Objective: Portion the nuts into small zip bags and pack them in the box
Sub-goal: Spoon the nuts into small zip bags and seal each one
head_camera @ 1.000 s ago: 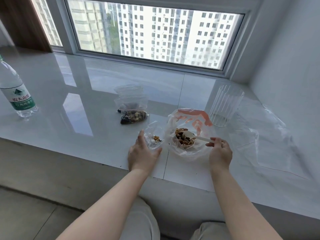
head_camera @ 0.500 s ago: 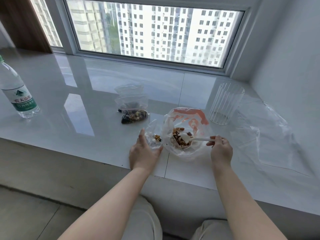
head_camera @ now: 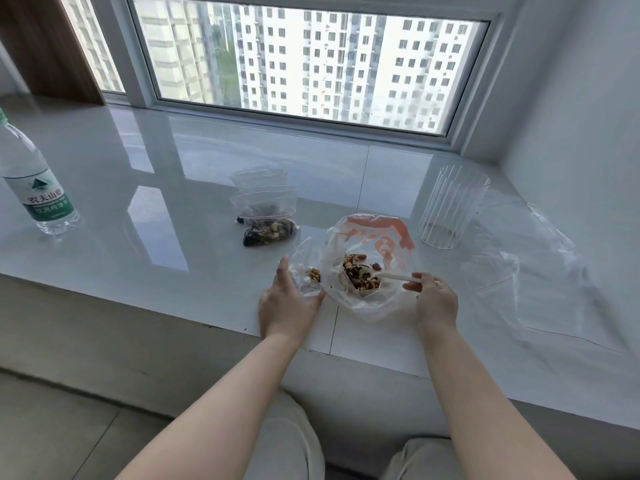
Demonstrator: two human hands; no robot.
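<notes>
A large clear plastic bag with red print (head_camera: 372, 237) lies open on the white sill, with mixed nuts (head_camera: 358, 273) inside. My right hand (head_camera: 434, 299) pinches a white plastic spoon (head_camera: 391, 276) whose bowl is down among the nuts. My left hand (head_camera: 285, 301) holds a small zip bag (head_camera: 304, 268) open just left of the big bag; a few nuts sit in it. Behind them lies a filled zip bag (head_camera: 268, 230) beside several empty zip bags (head_camera: 263, 188).
A clear ribbed plastic container (head_camera: 450, 209) stands at the right, with a sheet of clear plastic film (head_camera: 540, 265) spread beside it. A water bottle (head_camera: 34, 188) stands at the far left. The sill's front edge (head_camera: 173, 306) runs just before my hands.
The spoon's bowl has dipped deeper into the nuts in the big bag. My left hand keeps holding the small bag in the same place.
</notes>
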